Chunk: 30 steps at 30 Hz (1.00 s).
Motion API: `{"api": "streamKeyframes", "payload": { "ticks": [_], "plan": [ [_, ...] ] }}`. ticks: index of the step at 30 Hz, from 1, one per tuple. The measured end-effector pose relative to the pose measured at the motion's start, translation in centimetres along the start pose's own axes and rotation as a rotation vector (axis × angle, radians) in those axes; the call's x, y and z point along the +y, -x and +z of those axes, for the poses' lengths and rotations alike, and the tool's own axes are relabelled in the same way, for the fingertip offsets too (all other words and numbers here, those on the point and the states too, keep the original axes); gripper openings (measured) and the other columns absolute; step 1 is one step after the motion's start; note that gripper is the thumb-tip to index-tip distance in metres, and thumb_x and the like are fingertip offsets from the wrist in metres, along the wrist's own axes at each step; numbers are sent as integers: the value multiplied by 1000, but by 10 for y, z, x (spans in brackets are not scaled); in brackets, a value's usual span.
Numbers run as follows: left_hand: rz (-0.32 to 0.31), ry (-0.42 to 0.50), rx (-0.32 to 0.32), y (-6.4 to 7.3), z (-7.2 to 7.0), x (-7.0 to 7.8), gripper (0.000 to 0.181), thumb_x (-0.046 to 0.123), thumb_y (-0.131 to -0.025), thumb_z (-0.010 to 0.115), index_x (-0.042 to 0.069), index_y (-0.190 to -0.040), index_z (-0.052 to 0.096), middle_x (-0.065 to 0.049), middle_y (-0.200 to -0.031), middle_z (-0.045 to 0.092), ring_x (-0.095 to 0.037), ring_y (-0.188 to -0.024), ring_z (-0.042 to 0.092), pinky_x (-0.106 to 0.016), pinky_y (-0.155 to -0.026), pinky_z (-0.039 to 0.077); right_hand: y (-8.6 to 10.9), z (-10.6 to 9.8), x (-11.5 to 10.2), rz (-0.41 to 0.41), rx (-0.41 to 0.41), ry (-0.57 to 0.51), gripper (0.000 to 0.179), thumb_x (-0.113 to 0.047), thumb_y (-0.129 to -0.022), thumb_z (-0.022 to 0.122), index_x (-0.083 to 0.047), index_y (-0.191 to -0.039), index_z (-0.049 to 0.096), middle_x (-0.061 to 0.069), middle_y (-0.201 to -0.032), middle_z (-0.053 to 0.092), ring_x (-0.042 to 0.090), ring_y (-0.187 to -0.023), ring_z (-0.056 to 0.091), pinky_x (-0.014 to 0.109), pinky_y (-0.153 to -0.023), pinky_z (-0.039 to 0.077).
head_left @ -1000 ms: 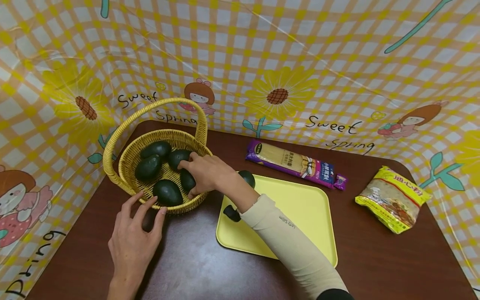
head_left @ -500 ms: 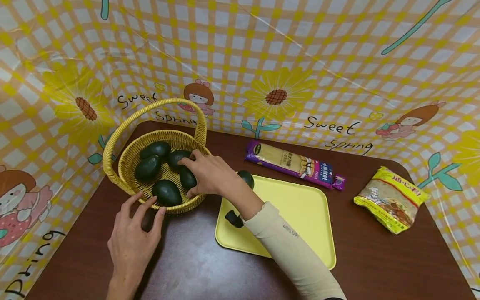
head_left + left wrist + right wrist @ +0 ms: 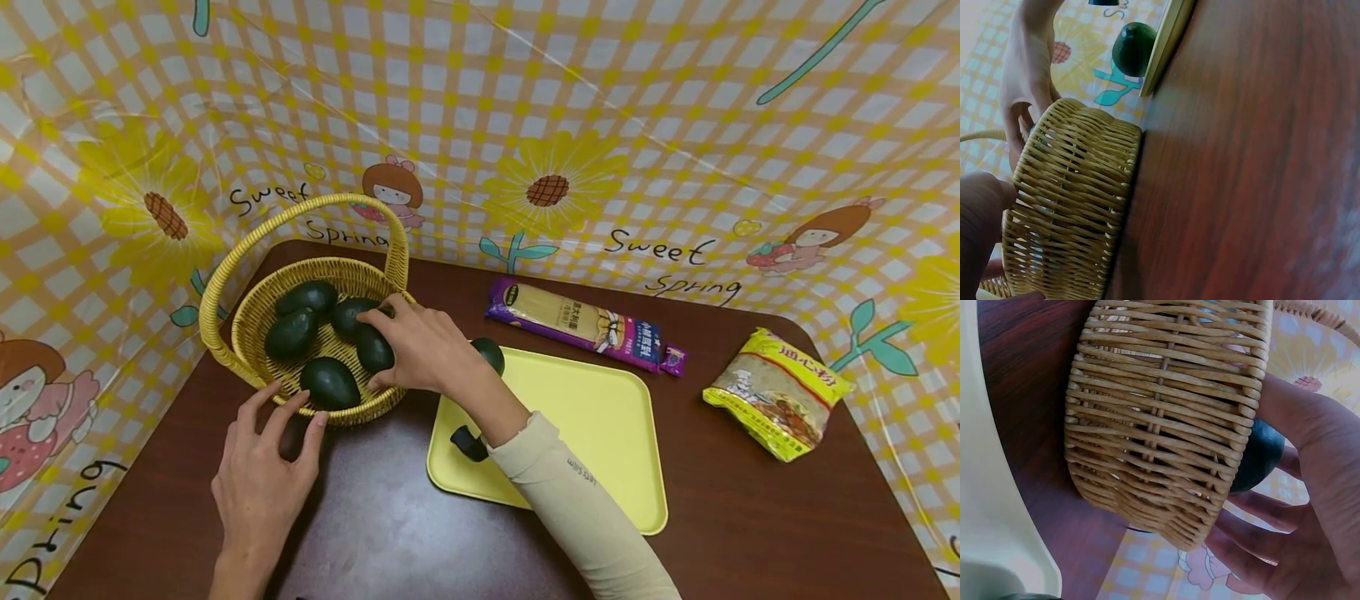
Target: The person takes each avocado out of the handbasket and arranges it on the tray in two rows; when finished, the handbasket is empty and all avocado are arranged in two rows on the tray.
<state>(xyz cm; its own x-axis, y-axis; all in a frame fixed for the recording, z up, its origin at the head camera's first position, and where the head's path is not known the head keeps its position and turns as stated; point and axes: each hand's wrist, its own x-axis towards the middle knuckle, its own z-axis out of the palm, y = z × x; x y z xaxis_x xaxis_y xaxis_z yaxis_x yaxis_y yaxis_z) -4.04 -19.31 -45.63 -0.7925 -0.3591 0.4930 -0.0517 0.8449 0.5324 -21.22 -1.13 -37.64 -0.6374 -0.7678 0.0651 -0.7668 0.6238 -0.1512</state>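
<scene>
A yellow wicker basket (image 3: 384,407) with a tall arched handle stands on the left of the table, with several dark green avocados (image 3: 330,383) in it. My right hand (image 3: 422,348) reaches over its right rim, thumb and fingers round one avocado (image 3: 375,349) on that side. In the right wrist view this avocado (image 3: 1261,456) shows above the rim, between thumb and fingers. My left hand (image 3: 262,475) is at the basket's front, fingers spread and fingertips resting at the rim. In the left wrist view its thumb (image 3: 1000,190) meets the woven edge.
A yellow tray (image 3: 585,433) lies right of the basket, with another avocado (image 3: 489,354) at its back left corner, partly behind my right forearm. Behind it lies a purple pasta pack (image 3: 573,323); a yellow noodle bag (image 3: 780,393) is at the right. A patterned cloth (image 3: 465,100) walls the back.
My right hand has shifted slightly right, its fingers staying by the same avocado, while the forearm has dropped a little. The left hand keeps its place at the basket rim.
</scene>
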Motion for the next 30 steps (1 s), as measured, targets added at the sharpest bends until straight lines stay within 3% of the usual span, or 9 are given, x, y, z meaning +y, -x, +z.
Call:
{"api": "streamKeyframes", "payload": {
  "ticks": [3,13,30],
  "plan": [
    [4,1,0,-1,0,0,35,36,-98,81,16,-126,81,-9,-145,63,-41,-102,67,-60,-54,52,4,0,1,9,37,-7,91,-60,-80,92,-24,-156,57,11,-147,58,30,-108,72,40,-72,58],
    [2,-7,-2,1,0,0,36,36,-97,81,14,-125,81,-11,-144,63,-42,-100,66,-60,-53,52,14,1,-1,21,108,-7,92,-64,-80,91,-23,-156,58,11,-147,58,30,-105,72,39,-70,58],
    [6,1,-3,1,-1,2,36,35,-97,82,13,-126,81,-11,-144,63,-41,-98,66,-60,-53,52,28,1,-4,45,193,-31,93,-65,-83,88,-23,-159,54,15,-152,55,36,-114,71,47,-82,61]
  ]
}}
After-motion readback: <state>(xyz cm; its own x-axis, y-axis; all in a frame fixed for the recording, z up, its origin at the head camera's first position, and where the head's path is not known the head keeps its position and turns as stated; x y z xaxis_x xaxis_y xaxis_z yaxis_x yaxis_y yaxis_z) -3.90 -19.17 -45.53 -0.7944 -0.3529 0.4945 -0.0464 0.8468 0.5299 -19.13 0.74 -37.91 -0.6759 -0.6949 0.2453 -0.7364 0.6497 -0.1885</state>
